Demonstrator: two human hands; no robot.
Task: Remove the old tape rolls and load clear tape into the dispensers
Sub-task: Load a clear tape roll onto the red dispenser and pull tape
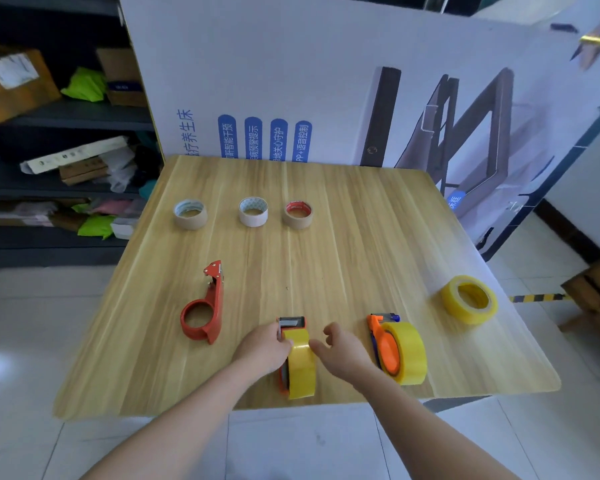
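Note:
A red-orange dispenser (291, 323) stands on edge near the table's front, loaded with a yellowish clear tape roll (302, 367). My left hand (262, 348) grips this dispenser from the left. My right hand (342, 348) touches the roll's top right with thumb and fingers, the other fingers spread. To the right stands an orange dispenser (383, 344) carrying a clear roll (407, 353). An empty red dispenser (205, 306) lies flat at the left. A loose clear roll (469, 299) lies at the right edge. Three old rolls sit at the back: beige (190, 214), white (253, 211), brown with red core (298, 214).
The wooden table (326, 265) backs onto a large printed cardboard panel (291, 81). Dark shelves with boxes and bags (49, 150) stand at the left. A wooden crate (596, 299) sits on the tiled floor at the right.

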